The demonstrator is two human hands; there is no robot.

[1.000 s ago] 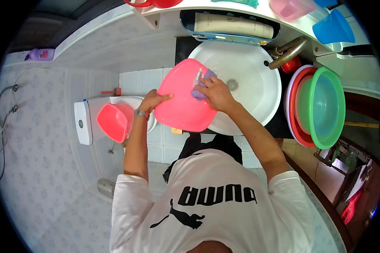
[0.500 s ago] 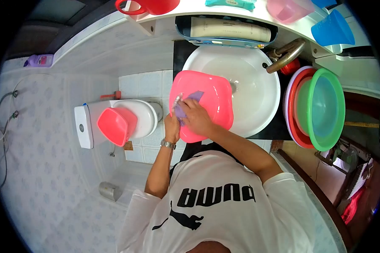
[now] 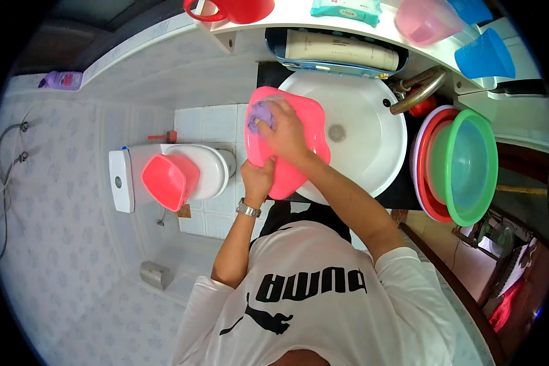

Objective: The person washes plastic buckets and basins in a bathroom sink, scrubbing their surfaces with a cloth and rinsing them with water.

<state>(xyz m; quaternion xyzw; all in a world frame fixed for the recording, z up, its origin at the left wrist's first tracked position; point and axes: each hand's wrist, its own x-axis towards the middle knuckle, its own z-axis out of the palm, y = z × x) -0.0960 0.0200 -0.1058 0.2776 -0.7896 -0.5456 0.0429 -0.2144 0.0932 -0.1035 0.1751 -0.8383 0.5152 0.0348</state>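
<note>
A pink plastic basin (image 3: 308, 131) is held tilted over the left part of the white sink (image 3: 372, 165). My left hand (image 3: 258, 179) grips the basin's near left edge, thumb on top and fingers out of sight underneath. In my right hand (image 3: 283, 130) is a bunched purple cloth (image 3: 261, 117), pressed against the basin's surface near its far left edge. The fingers are curled over the cloth, so part of it is hidden.
Right of the sink stand stacked basins (image 3: 473, 168), green outermost. A metal faucet (image 3: 421, 91) reaches over the sink. Another pink basin (image 3: 169, 180) rests on the toilet (image 3: 210, 171) at left. A white shelf (image 3: 384, 30) above carries cups and a wipes pack (image 3: 348, 9).
My right hand has moved the cloth away from me, toward the basin's far left edge. The basin has turned and tilted, and my left hand has shifted slightly right along its edge.
</note>
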